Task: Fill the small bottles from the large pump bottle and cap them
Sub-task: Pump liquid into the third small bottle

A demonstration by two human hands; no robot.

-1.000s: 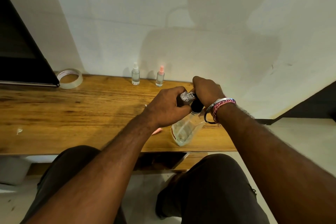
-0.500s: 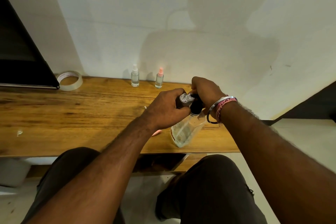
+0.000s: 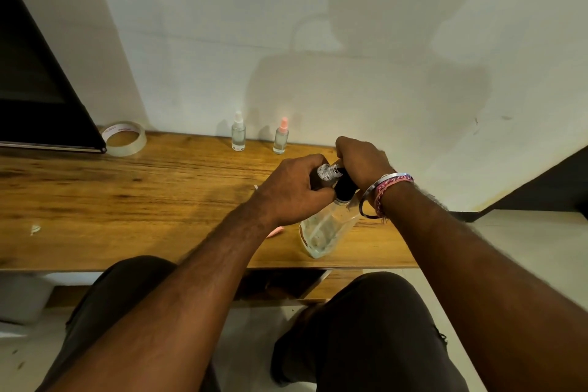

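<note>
Little has shifted: left hand holds a small bottle at the large pump bottle, right hand gripping its pump; two capped bottles stand behind on the worktop, seemingly done.

the large pump bottle has tipped slightly further (both hands still gripping).

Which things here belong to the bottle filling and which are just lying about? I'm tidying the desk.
Job: large pump bottle, small bottle gripped by left hand, right hand on the pump, two capped small bottles.

Lying about: tape roll, black screen.
</note>
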